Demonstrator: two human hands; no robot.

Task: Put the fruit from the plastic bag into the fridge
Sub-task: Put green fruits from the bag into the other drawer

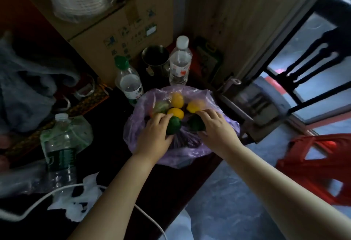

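Left hand (pixel 153 133) clasps a green fruit (pixel 173 125), right hand (pixel 214 127) a darker fruit (pixel 195 124): likely firm, smooth, light, best cupped whole.

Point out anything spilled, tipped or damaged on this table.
Nothing looks spilled, tipped or damaged. The one untidy thing is a crumpled white bag lying loose by the cable near the table's front edge.

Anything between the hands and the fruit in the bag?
Nothing visible. The plastic bag lies open; the left hand grips a green fruit, the right hand holds a darker green fruit. The fridge is out of view.
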